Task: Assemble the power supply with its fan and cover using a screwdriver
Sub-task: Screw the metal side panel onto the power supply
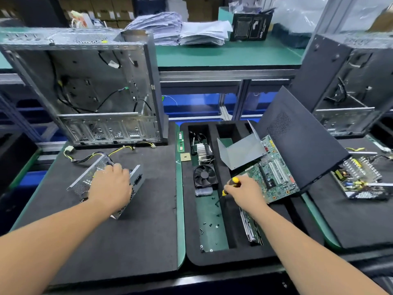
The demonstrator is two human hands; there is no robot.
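A grey perforated metal power supply (85,182) lies tilted on the dark mat at the left, its yellow and black cables (89,156) trailing toward the back. My left hand (110,184) rests on top of it, fingers curved over the casing. My right hand (244,192) grips a yellow and black screwdriver (230,186), its tip pointing down at loose black screws (217,204) in the foam tray's green-floored slot. A black fan (205,175) sits in the tray just left of that hand. A folded grey metal cover (240,152) leans in the tray behind it.
The black foam tray (191,241) also holds a heatsink (203,151), a green motherboard (274,173) and a dark side panel (297,141). An open computer case (89,88) stands at the back left; another case (350,81) and an open power supply (359,179) are at the right.
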